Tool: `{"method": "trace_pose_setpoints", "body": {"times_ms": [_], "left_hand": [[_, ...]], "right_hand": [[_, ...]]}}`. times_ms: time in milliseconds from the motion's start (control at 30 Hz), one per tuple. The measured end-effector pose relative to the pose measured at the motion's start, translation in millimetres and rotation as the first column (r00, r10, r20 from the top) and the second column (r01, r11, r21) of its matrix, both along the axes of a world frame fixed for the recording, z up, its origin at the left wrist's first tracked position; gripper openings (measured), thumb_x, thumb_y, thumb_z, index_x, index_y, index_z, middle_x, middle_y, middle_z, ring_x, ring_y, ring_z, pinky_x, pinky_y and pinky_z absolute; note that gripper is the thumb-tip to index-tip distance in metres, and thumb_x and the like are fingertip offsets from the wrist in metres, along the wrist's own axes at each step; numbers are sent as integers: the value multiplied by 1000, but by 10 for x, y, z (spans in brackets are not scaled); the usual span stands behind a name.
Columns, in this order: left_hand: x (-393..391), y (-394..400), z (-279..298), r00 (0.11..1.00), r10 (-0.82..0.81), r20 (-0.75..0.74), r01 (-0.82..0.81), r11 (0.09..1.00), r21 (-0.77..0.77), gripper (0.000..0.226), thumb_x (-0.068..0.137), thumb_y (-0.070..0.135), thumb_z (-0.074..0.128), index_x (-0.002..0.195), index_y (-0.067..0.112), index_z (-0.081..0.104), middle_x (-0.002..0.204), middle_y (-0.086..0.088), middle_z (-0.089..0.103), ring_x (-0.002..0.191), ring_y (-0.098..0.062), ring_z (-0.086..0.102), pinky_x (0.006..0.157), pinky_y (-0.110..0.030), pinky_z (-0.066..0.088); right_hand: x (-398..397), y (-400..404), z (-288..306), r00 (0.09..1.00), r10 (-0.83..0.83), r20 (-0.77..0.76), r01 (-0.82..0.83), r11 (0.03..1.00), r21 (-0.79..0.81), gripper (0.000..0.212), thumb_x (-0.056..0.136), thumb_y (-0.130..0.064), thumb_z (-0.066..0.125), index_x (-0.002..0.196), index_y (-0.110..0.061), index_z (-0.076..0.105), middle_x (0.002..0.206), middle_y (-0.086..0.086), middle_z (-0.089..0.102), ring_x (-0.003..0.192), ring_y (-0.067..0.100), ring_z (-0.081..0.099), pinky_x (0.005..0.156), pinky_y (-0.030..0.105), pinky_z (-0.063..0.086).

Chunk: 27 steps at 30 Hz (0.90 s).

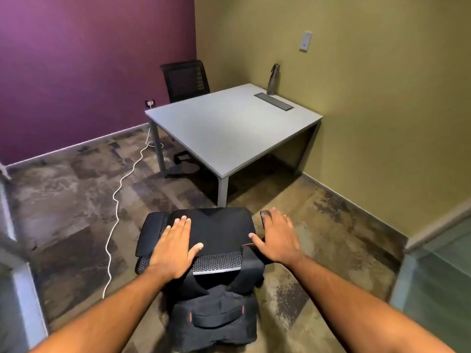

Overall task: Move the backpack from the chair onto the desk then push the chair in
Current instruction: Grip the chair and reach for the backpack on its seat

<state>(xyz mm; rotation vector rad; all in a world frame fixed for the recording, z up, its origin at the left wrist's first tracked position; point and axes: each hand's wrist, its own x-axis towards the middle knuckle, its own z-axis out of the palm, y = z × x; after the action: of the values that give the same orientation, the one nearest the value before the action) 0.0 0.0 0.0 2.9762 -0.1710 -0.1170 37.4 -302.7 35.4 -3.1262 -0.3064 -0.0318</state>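
Note:
A black backpack (214,230) with small red accents lies on a black office chair in the foreground; the chair's left armrest (150,226) sticks out beside it, and most of the chair is hidden under the bag. My left hand (173,248) rests flat on the backpack's top left, fingers spread. My right hand (276,238) is spread at the bag's right edge, over the right armrest, with the thumb touching the bag. Neither hand grips anything. The grey desk (229,133) stands ahead in the corner, a short way beyond the chair.
A metal bottle (273,79) and a dark cable slot (274,101) are at the desk's far edge. A second black chair (184,80) stands behind the desk. A white cable (114,200) snakes across the carpet on the left. Glass partitions (433,289) flank both sides.

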Motion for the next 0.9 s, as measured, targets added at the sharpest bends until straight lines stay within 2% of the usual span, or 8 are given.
{"method": "trace_pose_setpoints", "body": {"times_ms": [133,300,400,467,567,733,900], "left_hand": [[-129,-27,-173,991,23,-131,-33,996,-78,85,104,63,29,164,7,6,173,-12,10,160,-26,8,130,-40,13],[-186,-12,-243,992,72,-100,-89,980,-175,81,101,67,32,162,15,22,166,-7,34,155,-23,30,122,-39,32],[-251,1,-273,994,56,-96,-70,986,-152,87,92,80,21,158,24,35,156,1,48,143,-22,47,114,-39,42],[-267,6,-306,994,25,-105,-34,995,-89,97,83,90,14,151,29,45,148,7,55,137,-18,52,112,-37,43],[-251,33,-339,990,-37,-134,33,999,-31,106,70,104,21,141,33,57,138,13,61,130,-14,56,109,-35,44],[-213,95,-348,979,-117,-170,109,993,-51,119,52,112,36,141,35,57,134,15,63,125,-12,58,107,-35,44],[-194,79,-295,980,-132,-149,128,991,-39,121,49,113,35,138,35,59,138,13,64,127,-13,59,108,-35,45]], "right_hand": [[-107,35,-209,995,-13,-99,15,1000,19,75,90,-74,44,127,-12,64,133,12,61,127,33,57,108,47,46],[-160,82,-353,983,-73,-170,86,994,66,75,95,-76,38,120,-12,69,125,10,64,122,32,60,101,46,48],[-205,144,-429,954,-130,-270,152,986,64,94,90,-87,25,124,-13,72,130,11,67,127,31,59,109,48,43],[-188,156,-460,922,-172,-346,199,979,44,113,77,-99,19,128,-14,72,135,12,67,132,31,56,115,51,38],[-149,173,-478,881,-224,-417,253,967,16,129,61,-110,20,133,-14,70,141,12,65,136,31,55,120,54,33],[-108,218,-466,833,-275,-479,336,941,46,117,58,-102,37,134,-20,69,144,7,65,137,29,54,120,56,30],[-89,263,-393,780,-363,-510,502,849,163,87,55,-88,49,111,-27,77,125,0,73,123,26,60,110,47,35]]}}
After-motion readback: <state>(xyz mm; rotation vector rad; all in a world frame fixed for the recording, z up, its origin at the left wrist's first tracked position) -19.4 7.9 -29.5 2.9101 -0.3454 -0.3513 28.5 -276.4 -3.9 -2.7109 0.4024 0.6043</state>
